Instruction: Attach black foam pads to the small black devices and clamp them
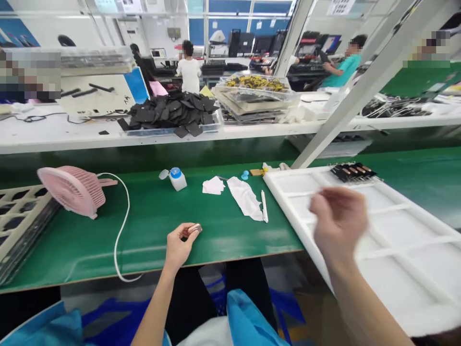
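My left hand (180, 244) is over the front of the green table, pinching a small shiny coppery-brown piece (195, 228) between thumb and fingertips. What kind of piece it is, I cannot make out. My right hand (340, 221) is smeared by motion above the white foam tray (389, 210), its fingers curled inward. Whether anything is in it does not show. At the tray's far end lies a group of black parts with coppery strips (355, 171). A white cloth (245, 197) and a white pen-like stick (264, 206) lie between my hands.
A pink fan (74, 190) with a white cable stands left, beside stacked compartment trays (21, 216). A white bottle with an open blue cap (177, 179) and folded wipes (213, 185) sit mid-table. The shelf (90, 137) ahead holds black pieces (173, 111). A slanted post (334, 115) rises right.
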Demonstrator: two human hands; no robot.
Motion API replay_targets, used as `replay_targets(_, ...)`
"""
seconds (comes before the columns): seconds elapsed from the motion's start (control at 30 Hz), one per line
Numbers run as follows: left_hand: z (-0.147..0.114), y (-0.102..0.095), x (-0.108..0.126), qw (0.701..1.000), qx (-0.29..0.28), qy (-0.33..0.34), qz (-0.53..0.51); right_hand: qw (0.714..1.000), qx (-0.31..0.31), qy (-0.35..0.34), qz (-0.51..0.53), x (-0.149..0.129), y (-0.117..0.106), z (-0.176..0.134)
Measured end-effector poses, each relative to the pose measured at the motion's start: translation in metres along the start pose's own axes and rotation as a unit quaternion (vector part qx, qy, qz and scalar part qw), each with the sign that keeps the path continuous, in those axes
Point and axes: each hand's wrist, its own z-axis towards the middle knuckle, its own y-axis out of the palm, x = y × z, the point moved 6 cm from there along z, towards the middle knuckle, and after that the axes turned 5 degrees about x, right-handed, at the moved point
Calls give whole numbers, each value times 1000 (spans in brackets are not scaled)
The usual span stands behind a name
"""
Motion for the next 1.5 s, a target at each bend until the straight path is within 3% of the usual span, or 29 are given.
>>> replay_targets(0.1, -4, -1, 2, 1000, 2, 16, 4, 980, -172, -79, 67, -33, 110, 26)
replay_targets(0.2, -6, -4, 3, 1000, 14, 16, -1, 957, -237, -158, 54, -61, 215, 62)
replay_targets(0.27, -6, -5, 3, 1000, 14, 18, -1, 951, -257, -167, 25, -71, 263, 84)
replay_targets(0.33, -5, -5, 3, 1000, 15, 18, -4, 948, -273, -160, 10, -80, 287, 96)
replay_targets(0.4, -5, -5, 3, 1000, 18, 19, -6, 952, -277, -130, 3, -87, 290, 98)
replay_targets(0.47, -6, -5, 3, 1000, 20, 20, -5, 948, -313, -49, -8, -86, 287, 89)
replay_targets(0.53, -6, -4, 3, 1000, 16, 20, -4, 916, -390, 87, 1, -77, 287, 68)
replay_targets(0.6, -6, -4, 4, 1000, 12, 20, -4, 866, -446, 219, 61, -71, 291, 45)
replay_targets(0.7, -7, -4, 6, 1000, 10, 19, -8, 823, -426, 324, 190, -68, 302, 29)
replay_targets(0.8, -7, -4, 5, 1000, 8, 21, -10, 820, -376, 350, 252, -66, 308, 29)
replay_targets(0.9, -7, -4, 3, 1000, 11, 23, -18, 838, -329, 339, 273, -62, 295, 32)
replay_targets(1.0, -5, -6, 2, 998, 31, 6, -58, 875, -284, 270, 285, -54, 259, 23)
replay_targets(1.1, 0, -10, 4, 981, 72, -49, -172, 901, -304, 206, 230, -32, 218, -18)
replay_targets(1.17, 5, -11, 5, 963, 92, -88, -237, 890, -344, 232, 187, -8, 196, -60)
replay_targets(1.27, 13, -9, 7, 950, 103, -127, -265, 840, -392, 323, 191, 19, 174, -127)
replay_targets(1.37, 15, 0, 6, 931, 100, -168, -308, 796, -418, 373, 229, 23, 166, -178)
replay_targets(1.5, 12, 14, 10, 923, 111, -165, -329, 789, -399, 392, 255, 14, 167, -211)
